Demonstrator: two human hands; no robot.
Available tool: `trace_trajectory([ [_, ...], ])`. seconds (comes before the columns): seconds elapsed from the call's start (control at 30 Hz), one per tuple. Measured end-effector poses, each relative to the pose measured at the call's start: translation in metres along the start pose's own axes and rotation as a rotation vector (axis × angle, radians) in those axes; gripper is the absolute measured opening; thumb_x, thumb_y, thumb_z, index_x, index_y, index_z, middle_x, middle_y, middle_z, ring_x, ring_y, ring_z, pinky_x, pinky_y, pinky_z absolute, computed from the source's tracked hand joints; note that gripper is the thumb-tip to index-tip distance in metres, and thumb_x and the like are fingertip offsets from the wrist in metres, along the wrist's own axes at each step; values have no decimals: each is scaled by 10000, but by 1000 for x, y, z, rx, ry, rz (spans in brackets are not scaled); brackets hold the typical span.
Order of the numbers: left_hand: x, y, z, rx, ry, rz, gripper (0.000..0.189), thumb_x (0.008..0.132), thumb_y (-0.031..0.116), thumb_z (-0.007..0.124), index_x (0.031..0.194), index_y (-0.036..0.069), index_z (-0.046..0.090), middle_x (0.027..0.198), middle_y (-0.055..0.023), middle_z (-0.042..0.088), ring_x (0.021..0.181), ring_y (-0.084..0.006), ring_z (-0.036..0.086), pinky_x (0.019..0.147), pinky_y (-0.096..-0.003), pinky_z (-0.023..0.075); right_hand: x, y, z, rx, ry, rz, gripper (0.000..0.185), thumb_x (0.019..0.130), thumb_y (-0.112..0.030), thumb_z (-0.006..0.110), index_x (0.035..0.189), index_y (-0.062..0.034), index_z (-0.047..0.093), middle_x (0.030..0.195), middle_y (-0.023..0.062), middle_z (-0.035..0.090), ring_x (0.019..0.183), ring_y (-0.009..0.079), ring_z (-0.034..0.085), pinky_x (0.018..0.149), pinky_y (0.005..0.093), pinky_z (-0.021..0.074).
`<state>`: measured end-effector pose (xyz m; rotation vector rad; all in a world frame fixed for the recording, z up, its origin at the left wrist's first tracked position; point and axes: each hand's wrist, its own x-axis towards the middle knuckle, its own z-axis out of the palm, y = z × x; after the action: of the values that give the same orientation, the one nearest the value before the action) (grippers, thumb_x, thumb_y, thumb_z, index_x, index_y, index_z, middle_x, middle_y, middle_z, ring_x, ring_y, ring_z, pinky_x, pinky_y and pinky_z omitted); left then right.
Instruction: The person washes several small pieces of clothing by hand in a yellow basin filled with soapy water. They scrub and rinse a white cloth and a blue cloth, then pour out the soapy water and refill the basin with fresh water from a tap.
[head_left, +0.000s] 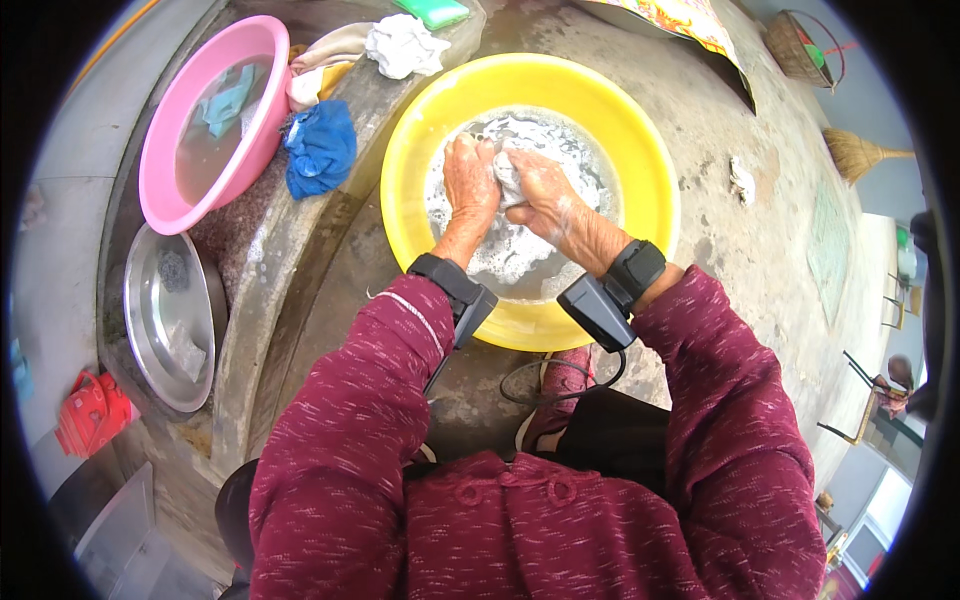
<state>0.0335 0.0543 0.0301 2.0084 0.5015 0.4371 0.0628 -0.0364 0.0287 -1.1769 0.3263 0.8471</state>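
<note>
A yellow plastic basin (645, 150) stands on the floor in front of me, with sudsy grey water (517, 262) in it. Over the suds, a wet whitish cloth (509, 180) is bunched between my two hands. My right hand (547, 187) grips the cloth from the right, thumb toward me. Close against it, my left hand (471, 176) is curled on the cloth's left side, its fingertips hidden. Both wrists wear black straps with dark boxes, and a cable hangs below the right one.
On the concrete ledge (277, 247) at left lie a blue cloth (322, 150), a white crumpled cloth (406, 46) and a green packet (435, 10). Beyond it are a pink basin (161, 165) with cloth in water and a metal basin (169, 300). A straw broom (853, 154) lies far right.
</note>
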Motion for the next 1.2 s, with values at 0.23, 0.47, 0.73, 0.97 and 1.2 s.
trace_trajectory([
  [0.23,-12,-1,11,127,2,176,180,825,167,491,747,11,537,703,-159,568,636,-298,576,566,-372,440,38,26,-25,162,94,70,244,836,-259,514,934,-41,568,859,95,600,733,195,587,607,372,493],
  [0.47,-7,6,8,121,-59,143,219,810,202,473,722,21,561,713,-195,588,716,-350,586,638,-429,450,22,13,-20,333,-157,61,250,757,-170,641,924,-9,548,878,119,597,778,220,578,686,389,491],
  [0.73,21,-43,7,-346,-181,-164,263,822,285,549,868,28,577,768,-140,608,701,-262,585,643,-358,455,-20,-21,13,-372,90,8,395,823,-383,515,982,-24,560,848,107,583,726,217,574,570,417,477],
  [0.97,22,-21,-36,-794,-973,-546,429,833,378,579,1044,5,558,935,-37,588,858,-95,534,746,-230,419,-16,-52,2,-463,19,-118,437,859,-472,399,954,-69,537,742,28,502,572,90,441,458,213,339],
  [1.2,44,-4,-46,-739,-768,-359,325,795,240,610,1013,-1,590,888,-10,602,789,-74,545,712,-216,428,-18,-68,-15,-445,-217,-204,415,766,-328,623,1059,-46,542,746,-9,502,534,57,390,452,196,314],
])
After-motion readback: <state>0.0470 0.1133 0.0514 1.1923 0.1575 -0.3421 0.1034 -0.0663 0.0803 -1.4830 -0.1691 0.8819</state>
